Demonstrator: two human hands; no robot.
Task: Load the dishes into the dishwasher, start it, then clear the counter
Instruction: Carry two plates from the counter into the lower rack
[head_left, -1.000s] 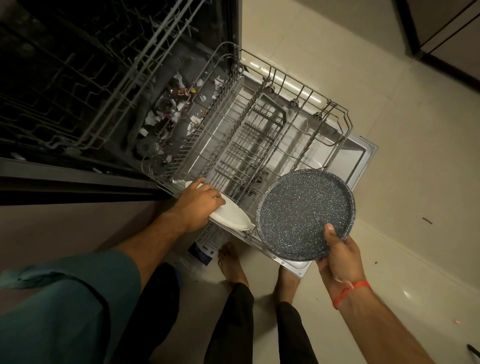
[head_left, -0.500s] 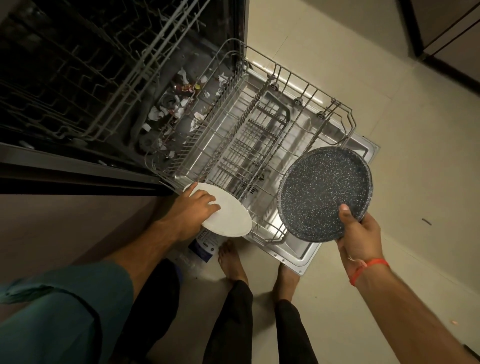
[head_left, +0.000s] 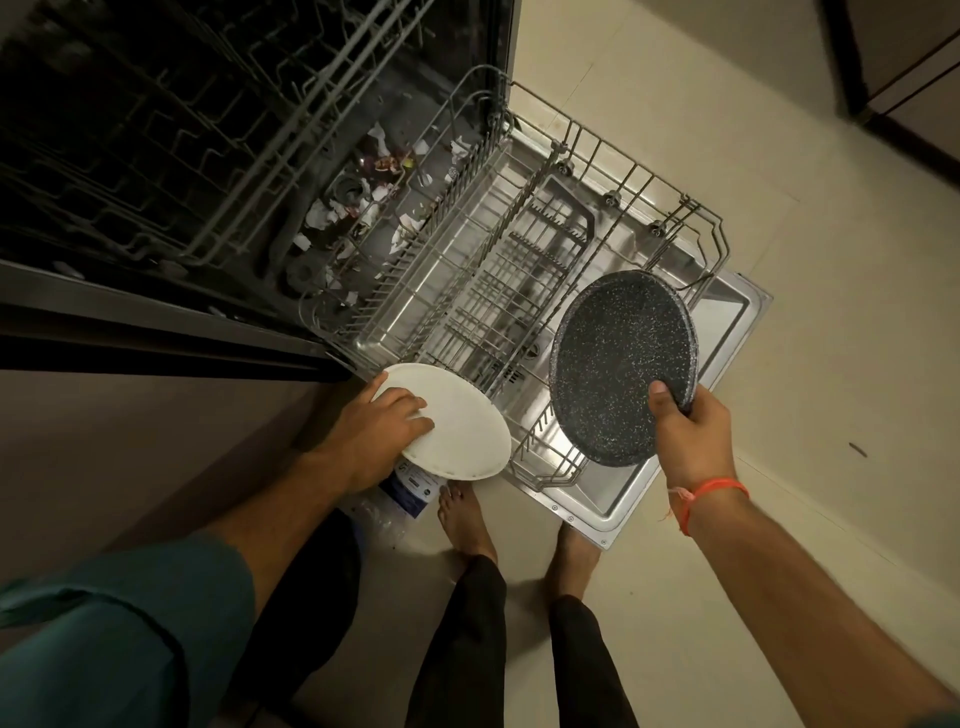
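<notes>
The dishwasher stands open with its lower wire rack (head_left: 524, 291) pulled out over the lowered door (head_left: 727, 317). My left hand (head_left: 379, 431) grips a white plate (head_left: 462, 431) by its rim at the rack's near left corner. Over the rack's near right side, my right hand (head_left: 691, 431) holds a dark speckled plate (head_left: 613, 364) tilted up, thumb on its face. No dishes are visible in the rack's tines.
Bits of torn paper and food scraps (head_left: 363, 208) lie on the tub floor behind the rack. The upper rack (head_left: 156, 130) sits inside the dark tub. A plastic packet (head_left: 410, 488) lies on the floor by my bare feet (head_left: 462, 519). Dark cabinets (head_left: 904, 67) stand far right.
My right hand has lifted the speckled plate up and to the right, over the rack. The white plate in my left hand has tipped from edge-on to face-up.
</notes>
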